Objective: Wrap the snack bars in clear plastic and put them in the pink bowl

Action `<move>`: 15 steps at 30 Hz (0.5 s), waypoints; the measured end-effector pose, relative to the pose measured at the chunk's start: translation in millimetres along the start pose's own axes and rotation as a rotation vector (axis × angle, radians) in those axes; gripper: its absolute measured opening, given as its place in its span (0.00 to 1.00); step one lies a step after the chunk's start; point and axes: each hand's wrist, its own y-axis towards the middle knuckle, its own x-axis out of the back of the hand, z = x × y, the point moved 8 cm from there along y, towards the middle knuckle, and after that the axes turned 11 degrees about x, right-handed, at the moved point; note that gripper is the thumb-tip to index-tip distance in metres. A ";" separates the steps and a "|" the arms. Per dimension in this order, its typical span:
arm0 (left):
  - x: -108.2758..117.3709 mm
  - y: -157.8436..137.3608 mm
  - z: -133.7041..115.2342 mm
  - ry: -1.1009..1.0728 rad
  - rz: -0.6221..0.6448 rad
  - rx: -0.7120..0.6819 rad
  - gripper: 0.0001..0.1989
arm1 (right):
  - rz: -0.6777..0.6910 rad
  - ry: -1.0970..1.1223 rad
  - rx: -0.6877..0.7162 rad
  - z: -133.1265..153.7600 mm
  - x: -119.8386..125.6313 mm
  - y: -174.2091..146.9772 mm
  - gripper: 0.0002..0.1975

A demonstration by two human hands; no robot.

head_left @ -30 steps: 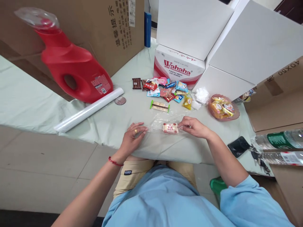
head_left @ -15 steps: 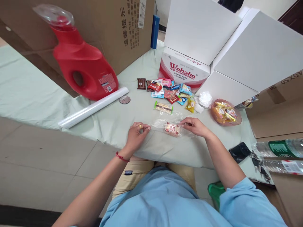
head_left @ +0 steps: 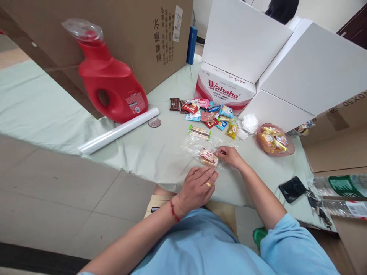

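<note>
A small wrapped snack packet point(head_left: 209, 156) with red print lies on a crinkled sheet of clear plastic film point(head_left: 189, 147) near the table's front edge. My right hand point(head_left: 230, 156) is at the packet's right side, thumb and forefinger pinched on the film there. Just in front of the packet, my left hand point(head_left: 198, 186) is palm down with its fingers stretched forward, holding nothing that I can see; its thumb is hidden. Beyond the packet, a green-ended snack bar point(head_left: 199, 132) lies at the far edge of the film.
Several small snack packs point(head_left: 210, 115) are heaped before a Wahaba-type printed carton point(head_left: 223, 89). To the right stands a pink bowl point(head_left: 289, 149) of gold-wrapped snacks. A white film roll point(head_left: 119, 131) and a red jug point(head_left: 114, 86) are left. Bottles point(head_left: 344, 183) lie far right.
My left hand has let go of the film's left side and moved right and nearer to me, below the packet. My right hand stays by the packet's right side.
</note>
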 end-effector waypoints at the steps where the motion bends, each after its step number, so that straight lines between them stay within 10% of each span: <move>1: -7.6 9.9 -0.1 0.017 -0.003 0.033 0.24 | 0.003 0.006 0.003 1.1 -0.2 -0.2 0.15; 6: -36.1 49.2 32.6 0.124 -0.039 0.242 0.21 | 0.029 0.015 0.020 4.5 2.1 -5.0 0.14; 15: -54.3 31.5 43.4 0.162 -0.008 0.192 0.21 | -0.103 -0.214 0.098 5.8 46.8 27.5 0.16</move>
